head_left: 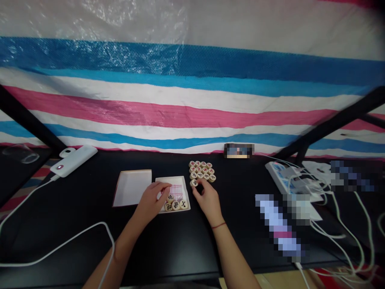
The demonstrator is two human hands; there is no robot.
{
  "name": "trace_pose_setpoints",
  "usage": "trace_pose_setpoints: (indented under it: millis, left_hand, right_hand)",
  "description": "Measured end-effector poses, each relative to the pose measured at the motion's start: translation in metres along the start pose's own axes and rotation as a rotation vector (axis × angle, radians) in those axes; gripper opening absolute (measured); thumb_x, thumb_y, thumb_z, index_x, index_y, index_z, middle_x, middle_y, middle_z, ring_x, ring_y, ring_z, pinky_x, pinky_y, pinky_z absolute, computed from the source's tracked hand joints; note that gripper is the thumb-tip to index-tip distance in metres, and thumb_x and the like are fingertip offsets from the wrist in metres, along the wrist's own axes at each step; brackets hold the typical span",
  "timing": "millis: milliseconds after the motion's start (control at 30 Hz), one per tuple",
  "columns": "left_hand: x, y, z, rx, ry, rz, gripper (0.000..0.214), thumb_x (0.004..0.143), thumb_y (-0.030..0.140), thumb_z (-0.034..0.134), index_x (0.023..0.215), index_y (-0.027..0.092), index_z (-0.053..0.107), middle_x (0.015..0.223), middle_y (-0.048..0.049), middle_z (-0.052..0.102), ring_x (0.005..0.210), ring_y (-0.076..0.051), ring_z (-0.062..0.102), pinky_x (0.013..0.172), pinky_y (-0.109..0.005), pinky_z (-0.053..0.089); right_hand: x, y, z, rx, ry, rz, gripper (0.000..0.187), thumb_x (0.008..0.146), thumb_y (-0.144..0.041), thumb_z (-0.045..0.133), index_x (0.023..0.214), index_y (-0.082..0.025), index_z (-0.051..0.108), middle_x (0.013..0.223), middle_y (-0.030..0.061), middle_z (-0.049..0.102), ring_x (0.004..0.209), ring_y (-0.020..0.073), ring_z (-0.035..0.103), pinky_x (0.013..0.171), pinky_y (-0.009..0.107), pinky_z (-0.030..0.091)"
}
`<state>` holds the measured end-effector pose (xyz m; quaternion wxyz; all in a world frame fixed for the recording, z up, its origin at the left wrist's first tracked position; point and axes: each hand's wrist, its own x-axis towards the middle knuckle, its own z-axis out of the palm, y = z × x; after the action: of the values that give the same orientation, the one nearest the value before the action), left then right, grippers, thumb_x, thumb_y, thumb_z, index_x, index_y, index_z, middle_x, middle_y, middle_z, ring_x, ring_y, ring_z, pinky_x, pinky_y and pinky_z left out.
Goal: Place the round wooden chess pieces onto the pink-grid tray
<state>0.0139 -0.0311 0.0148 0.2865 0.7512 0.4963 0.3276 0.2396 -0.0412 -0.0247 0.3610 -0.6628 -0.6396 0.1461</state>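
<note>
My right hand (207,199) pinches a round xiangqi piece (194,183) with a black character between thumb and fingers. It is at the near left corner of a block of xiangqi pieces (199,169), set in close rows on the table, red-marked at the back and black-marked nearer me. My left hand (155,198) reaches over the left side of an open white box (187,196), thumb and forefinger apart with nothing seen between them. Several black-marked pieces (176,205) lie in the box's near part, beside a pink-lined sheet (177,190).
Left of the box lies its upturned lid (132,186). A white power bank (73,160) with a cable stands at the back left. On the right are a power strip (278,178), tangled white cables and a blurred device (278,226). Striped sheeting (180,112) hangs behind the black table (180,249).
</note>
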Motion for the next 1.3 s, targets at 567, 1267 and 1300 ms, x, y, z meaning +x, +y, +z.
trace_pose_setpoints:
  millis: [567, 1267, 1300]
  left_hand:
    - [-0.007, -0.004, 0.002, 0.437, -0.169, 0.122, 0.017, 0.089, 0.026, 0.051, 0.091, 0.024, 0.068, 0.099, -0.0058, 0.065, 0.098, -0.026, 0.051, 0.081, -0.042, 0.035]
    - [-0.011, 0.014, -0.013, 0.438, -0.424, 0.083, 0.024, 0.091, 0.031, 0.045, 0.088, 0.022, 0.067, 0.091, -0.0043, 0.065, 0.095, -0.024, 0.053, 0.081, -0.040, 0.031]
    - [-0.011, 0.015, -0.014, 0.428, -0.427, 0.080, 0.023, 0.091, 0.031, 0.045, 0.089, 0.022, 0.066, 0.091, -0.0042, 0.066, 0.096, -0.024, 0.053, 0.082, -0.040, 0.031]
  right_hand:
    - [-0.014, -0.045, -0.002, 0.082, -0.220, -0.430, 0.011, 0.077, -0.029, 0.069, 0.086, -0.023, 0.071, 0.085, 0.0030, 0.052, 0.082, 0.0191, 0.049, 0.078, 0.035, 0.044]
    - [-0.012, -0.038, -0.001, 0.044, -0.304, -0.362, 0.009, 0.074, -0.028, 0.074, 0.077, -0.021, 0.068, 0.084, 0.0019, 0.054, 0.083, 0.0183, 0.048, 0.080, 0.034, 0.041]
    - [-0.012, -0.038, -0.001, 0.046, -0.308, -0.354, 0.009, 0.074, -0.028, 0.074, 0.077, -0.021, 0.068, 0.084, 0.0018, 0.054, 0.083, 0.0184, 0.048, 0.080, 0.034, 0.041]
